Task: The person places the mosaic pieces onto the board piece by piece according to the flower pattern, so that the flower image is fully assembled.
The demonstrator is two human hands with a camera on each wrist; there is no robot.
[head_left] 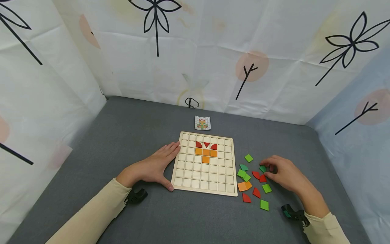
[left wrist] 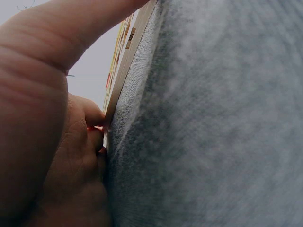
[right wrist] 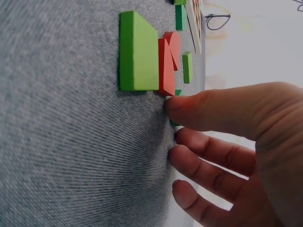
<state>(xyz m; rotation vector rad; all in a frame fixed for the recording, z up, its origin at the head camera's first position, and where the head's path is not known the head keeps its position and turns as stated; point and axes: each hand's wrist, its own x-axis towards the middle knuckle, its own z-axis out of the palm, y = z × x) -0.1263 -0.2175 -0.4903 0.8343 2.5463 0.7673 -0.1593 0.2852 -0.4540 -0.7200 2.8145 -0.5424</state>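
Observation:
A wooden grid board lies on the table, with several red and orange tiles in its upper middle cells. My left hand rests at the board's left side, fingers straight and thumb spread, touching its edge. To the right of the board, my right hand has thumb and index finger on either side of a dark green quarter-round tile, pinching it near the tabletop. In the right wrist view the thumb hides most of that tile. Red tiles and a light green square tile lie close by.
Loose light green, dark green, orange and red tiles lie between the board and my right hand. A small pattern card lies behind the board. A printed white cloth hangs at the table's back.

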